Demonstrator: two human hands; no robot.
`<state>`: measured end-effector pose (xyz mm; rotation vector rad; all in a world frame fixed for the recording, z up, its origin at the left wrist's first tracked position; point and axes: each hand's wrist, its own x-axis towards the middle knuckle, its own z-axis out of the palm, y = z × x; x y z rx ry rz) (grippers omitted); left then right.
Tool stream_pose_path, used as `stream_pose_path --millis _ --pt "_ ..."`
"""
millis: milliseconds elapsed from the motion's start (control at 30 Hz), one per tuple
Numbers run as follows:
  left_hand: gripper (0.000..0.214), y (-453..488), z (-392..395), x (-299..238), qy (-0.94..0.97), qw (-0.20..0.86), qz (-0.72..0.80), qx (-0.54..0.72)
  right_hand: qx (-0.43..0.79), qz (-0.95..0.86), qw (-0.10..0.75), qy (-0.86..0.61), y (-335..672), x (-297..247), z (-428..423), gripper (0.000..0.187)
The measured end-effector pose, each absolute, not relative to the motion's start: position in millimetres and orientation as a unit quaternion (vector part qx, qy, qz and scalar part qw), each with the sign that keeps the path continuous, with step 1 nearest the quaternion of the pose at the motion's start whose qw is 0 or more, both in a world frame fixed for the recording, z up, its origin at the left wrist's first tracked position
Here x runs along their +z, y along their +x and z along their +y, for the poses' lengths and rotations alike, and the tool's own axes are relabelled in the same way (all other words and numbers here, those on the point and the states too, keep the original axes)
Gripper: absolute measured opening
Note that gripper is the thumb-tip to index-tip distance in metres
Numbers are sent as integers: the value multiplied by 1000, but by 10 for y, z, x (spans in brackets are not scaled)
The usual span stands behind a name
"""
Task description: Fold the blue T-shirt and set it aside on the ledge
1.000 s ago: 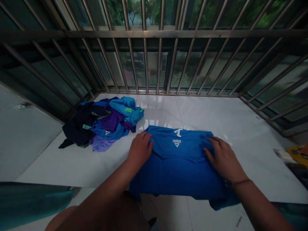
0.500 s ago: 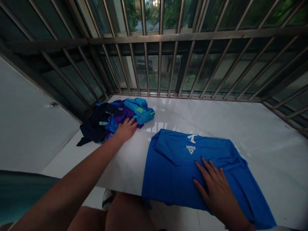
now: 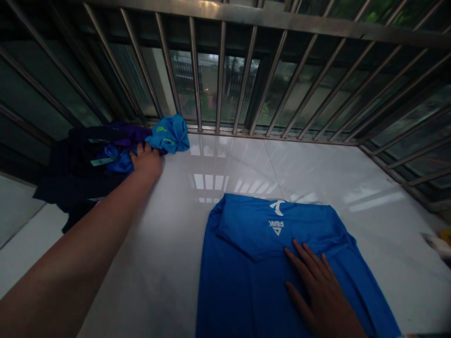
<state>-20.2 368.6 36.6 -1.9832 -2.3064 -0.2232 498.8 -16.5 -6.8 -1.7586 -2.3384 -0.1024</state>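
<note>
A blue shirt [image 3: 246, 263] with a white logo lies partly folded on the glossy white ledge [image 3: 218, 169]. My right hand [image 3: 319, 291] rests flat on it, fingers spread, below the logo. My left hand [image 3: 146, 162] is stretched out to the far left and pushes against a heap of clothes [image 3: 95, 164] in dark navy, purple and light blue. Its fingers are buried in the cloth, so a grip is not clear. The heap sits in the back left corner by the bars.
Metal window bars [image 3: 225, 80] fence the ledge at the back and on both sides. A small yellow and white object [image 3: 439, 241] lies at the far right edge. Bare white tile [image 3: 317, 173] stretches between the shirt and the bars.
My left hand left the blue shirt, reached the clothes heap and shoved it back toward the left corner. My right hand slid to the shirt's middle and stayed flat.
</note>
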Motion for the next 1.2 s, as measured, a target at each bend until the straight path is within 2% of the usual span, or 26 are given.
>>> stream_pose_path --millis 67,200,300,400,500,600,767,833,933,1067,1133,1200 --pt "58 35 3219 315 -676 44 -729 -102 -26 -792 109 -600 4994 -69 -166 79" --pt "66 395 1788 154 -777 -79 -606 -147 -16 -788 115 -605 4995 -91 -168 74" --pt "51 608 795 43 -799 -129 -560 -175 -12 -787 106 -608 4979 -90 -153 71" --pt "48 896 221 1 -829 -147 -509 -183 -12 -788 96 -608 4958 -80 -122 67" --pt "57 1189 11 -2 -868 -152 -447 -155 -11 -787 92 -610 4927 -82 -101 64" --pt "63 1305 -31 -6 -871 -150 -445 -141 1 -782 93 -616 4901 -76 -111 63" --pt "33 1202 203 196 -836 -182 -487 -178 0 -758 126 -639 5079 125 77 49" --pt "35 1228 511 377 -822 -188 -503 -191 -15 -746 132 -653 5276 274 342 46" --pt "37 1422 1168 620 -820 -164 -521 -172 -19 -731 76 -678 5634 488 903 45" --pt "49 1771 1979 706 -829 -165 -529 -78 63 -707 -46 -703 6025 687 1560 57" --pt "50 1878 2232 659 -830 -171 -528 -55 89 -699 -71 -706 6158 751 1736 52" --pt "40 1902 2402 590 -827 -179 -532 -41 106 -694 -81 -707 6252 797 1828 41"
